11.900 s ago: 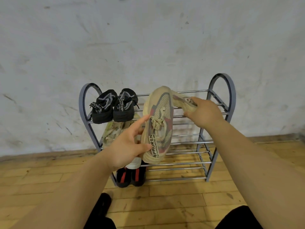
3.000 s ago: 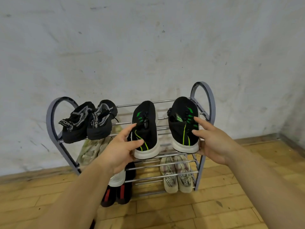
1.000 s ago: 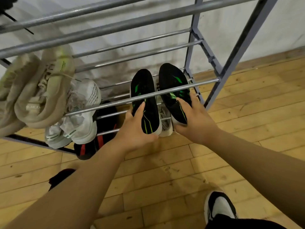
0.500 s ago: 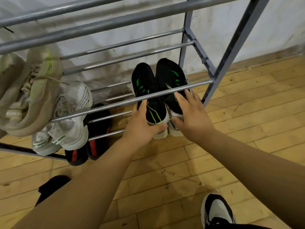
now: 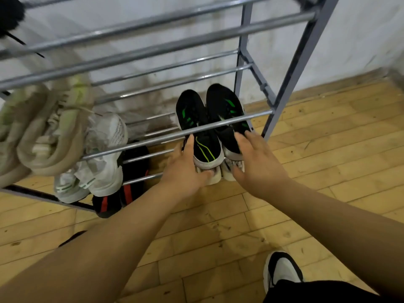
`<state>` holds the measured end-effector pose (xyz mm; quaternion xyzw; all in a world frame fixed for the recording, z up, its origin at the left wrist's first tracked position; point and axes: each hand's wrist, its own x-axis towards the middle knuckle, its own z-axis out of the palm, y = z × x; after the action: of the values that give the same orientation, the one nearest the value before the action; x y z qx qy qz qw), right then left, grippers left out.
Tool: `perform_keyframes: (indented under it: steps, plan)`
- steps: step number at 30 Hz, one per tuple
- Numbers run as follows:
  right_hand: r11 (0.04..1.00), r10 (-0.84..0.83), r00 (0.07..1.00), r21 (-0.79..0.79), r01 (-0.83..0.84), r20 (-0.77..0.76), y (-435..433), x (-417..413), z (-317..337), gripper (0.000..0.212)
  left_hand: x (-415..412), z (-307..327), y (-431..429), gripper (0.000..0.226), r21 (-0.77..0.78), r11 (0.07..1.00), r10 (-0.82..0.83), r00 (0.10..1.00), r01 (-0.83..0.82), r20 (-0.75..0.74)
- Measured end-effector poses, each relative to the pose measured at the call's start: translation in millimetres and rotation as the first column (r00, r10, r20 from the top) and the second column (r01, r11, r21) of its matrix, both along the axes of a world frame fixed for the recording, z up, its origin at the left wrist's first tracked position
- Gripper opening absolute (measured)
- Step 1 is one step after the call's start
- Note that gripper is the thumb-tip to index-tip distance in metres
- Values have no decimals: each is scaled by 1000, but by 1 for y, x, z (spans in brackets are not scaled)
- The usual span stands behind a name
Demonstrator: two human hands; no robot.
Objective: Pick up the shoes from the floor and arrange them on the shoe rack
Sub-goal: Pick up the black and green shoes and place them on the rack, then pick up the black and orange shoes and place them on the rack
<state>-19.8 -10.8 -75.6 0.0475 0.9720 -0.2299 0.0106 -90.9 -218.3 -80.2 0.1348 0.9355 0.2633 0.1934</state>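
Note:
A pair of black shoes with green stripes lies side by side on a lower tier at the right end of the grey metal shoe rack (image 5: pixel 293 68), toes toward the wall. My left hand (image 5: pixel 183 171) grips the heel of the left black shoe (image 5: pixel 192 114), thumb along its side. My right hand (image 5: pixel 258 162) touches the heel side of the right black shoe (image 5: pixel 225 103) with straight, spread fingers. The heels of a pale pair (image 5: pixel 231 173) peek out on the tier below.
White sneakers (image 5: pixel 105 154) and beige-green sneakers (image 5: pixel 54 132) sit on the rack's left side, with black-and-red shoes (image 5: pixel 133 171) at the bottom. A black shoe (image 5: pixel 8 14) shows at top left. My own black-and-white shoe (image 5: pixel 282 270) stands on the wooden floor.
The black-green pair came down from the top tier to a lower tier. In the last half second my right fingers straightened off the shoe, and the view shifted slightly.

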Motion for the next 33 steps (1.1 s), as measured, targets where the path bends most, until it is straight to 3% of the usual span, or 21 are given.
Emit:
perform_keyframes:
  steps: [5,9,13,18,25,33]
  plan:
    - [958,262,921,37,-284,287,-14,16,78,65,33,71,-39,112,-276,942,-168,981,190,101]
    - [857,458,817,71,-510,350,-50,30,169,75,79,167,-92,102,-412,867,-267,959,281,91]
    - [781,560,783,144,-608,270,-114,54,245,75,129,254,-155,86,-388,910,-172,985,148,-26]
    - [720,649,742,179,-671,168,-211,76,295,76,193,305,-248,86,-276,955,45,975,-105,-216]
    - [583,751,623,225,-781,218,-355,100,305,81,296,278,-373,83,-66,906,390,887,-417,-249]
    - [330,783,416,258,-908,462,-489,125,242,89,374,176,-462,86,23,735,677,734,-677,-47]
